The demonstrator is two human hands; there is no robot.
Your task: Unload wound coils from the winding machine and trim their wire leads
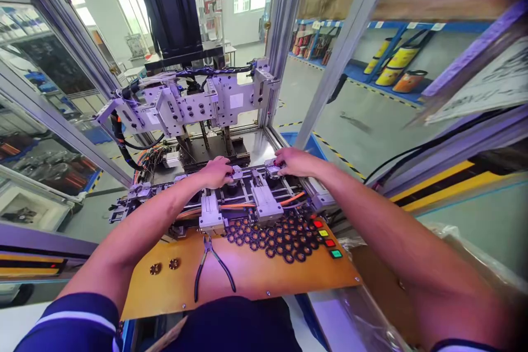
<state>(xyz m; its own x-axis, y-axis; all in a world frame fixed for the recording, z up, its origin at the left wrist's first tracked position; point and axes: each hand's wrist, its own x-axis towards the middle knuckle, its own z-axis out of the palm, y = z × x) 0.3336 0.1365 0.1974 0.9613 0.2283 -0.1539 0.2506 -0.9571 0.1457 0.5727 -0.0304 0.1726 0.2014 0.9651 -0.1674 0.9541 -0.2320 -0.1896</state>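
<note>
My left hand reaches over the machine's rail, its fingers curled down at a small metal fixture. A tiny dark and reddish thing shows by its fingertips, too small to name. Further right, my right hand has its fingers bent together at a second metal fixture; what they grip is mostly hidden. Nearer to me, many black rings with copper-coloured centres lie spread on the orange-brown panel. A pair of pliers rests there with its handles apart.
Two separate copper-coloured round parts lie on the panel's left. Coloured push buttons line its right side. Two metal blocks jut toward me from the rail. Behind the rail hangs a wide machine head; aluminium posts frame the station.
</note>
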